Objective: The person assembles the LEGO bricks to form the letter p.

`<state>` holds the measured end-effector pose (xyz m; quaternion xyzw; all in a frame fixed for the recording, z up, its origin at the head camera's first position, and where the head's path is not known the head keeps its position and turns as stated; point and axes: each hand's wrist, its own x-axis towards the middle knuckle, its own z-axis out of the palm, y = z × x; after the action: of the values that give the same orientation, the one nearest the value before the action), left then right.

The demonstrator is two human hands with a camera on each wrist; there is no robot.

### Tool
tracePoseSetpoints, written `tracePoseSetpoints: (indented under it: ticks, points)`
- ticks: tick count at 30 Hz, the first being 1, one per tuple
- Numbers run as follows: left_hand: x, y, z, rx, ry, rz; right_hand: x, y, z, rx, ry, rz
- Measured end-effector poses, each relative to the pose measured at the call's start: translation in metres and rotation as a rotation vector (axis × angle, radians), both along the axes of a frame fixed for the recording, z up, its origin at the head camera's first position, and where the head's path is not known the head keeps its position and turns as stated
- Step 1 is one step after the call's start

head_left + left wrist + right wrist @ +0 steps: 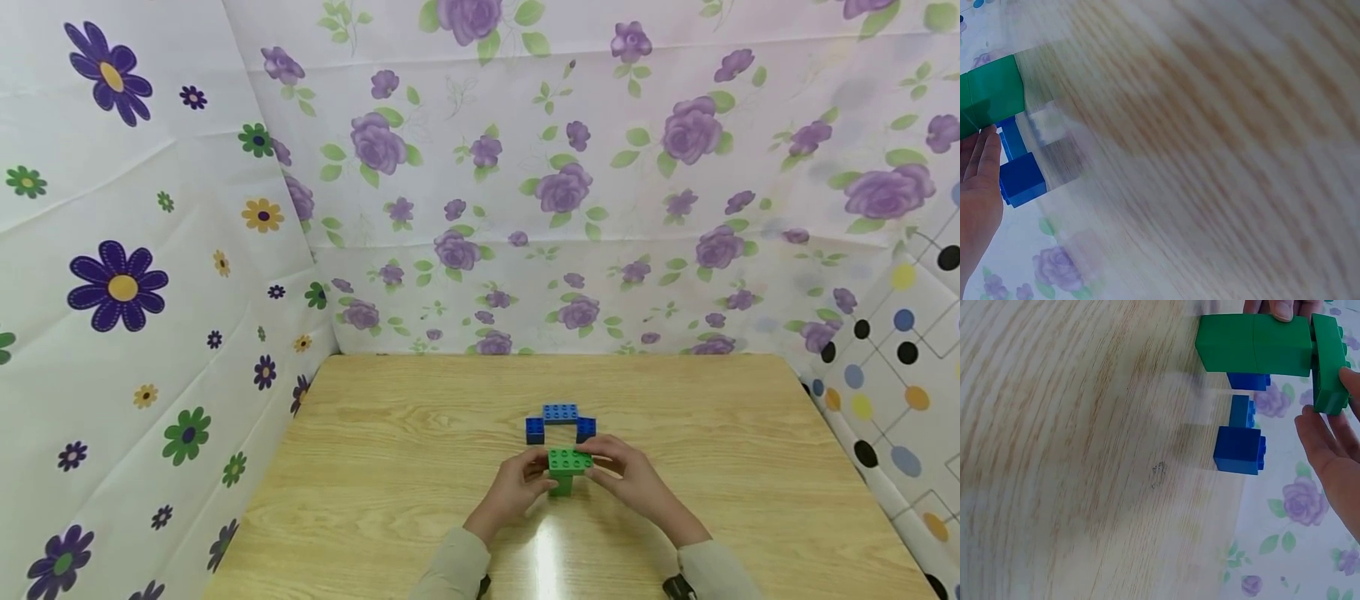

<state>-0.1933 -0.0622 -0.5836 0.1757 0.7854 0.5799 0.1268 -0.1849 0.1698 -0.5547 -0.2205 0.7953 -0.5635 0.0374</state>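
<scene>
A long green brick [567, 463] lies across the top of a green brick tower [1254, 345], its right end overhanging. My right hand [636, 483] pinches that overhanging end between thumb and fingers. From the other side, my left hand [510, 493] grips the tower near its upper brick, thumb on the near face. The right wrist view shows two green bricks in the tower, with a thin gap under part of the long one. Just behind stand a left dark blue brick [535, 431], a right dark blue brick [587, 429] and a lighter blue brick [560, 412] between them, farther back.
The wood-grain table [420, 417] extends around the bricks on all sides. A flowered cloth [562, 192] hangs behind its far edge. Another flowered cloth [187, 333] is on the left, and a dotted cloth [885, 383] is on the right.
</scene>
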Motion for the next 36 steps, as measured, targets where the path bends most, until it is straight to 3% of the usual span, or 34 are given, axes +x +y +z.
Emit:
tracePoseSetpoints:
  ticks: [12, 19, 26, 36]
  points:
    - [0.0, 0.0, -0.001, -0.006, 0.015, 0.004, 0.002, -0.002, -0.002, -0.015, 0.042, 0.034]
    - [-0.001, -0.001, -0.004, -0.014, 0.03, -0.004, 0.013, -0.015, 0.02, -0.001, 0.045, -0.047]
    - [0.0, -0.001, -0.004, -0.018, 0.028, -0.009, 0.001, -0.016, 0.001, 0.084, 0.082, -0.085]
    - [0.0, 0.0, -0.003, -0.003, 0.042, -0.012, -0.001, -0.014, 0.002, 0.178, 0.133, -0.065]
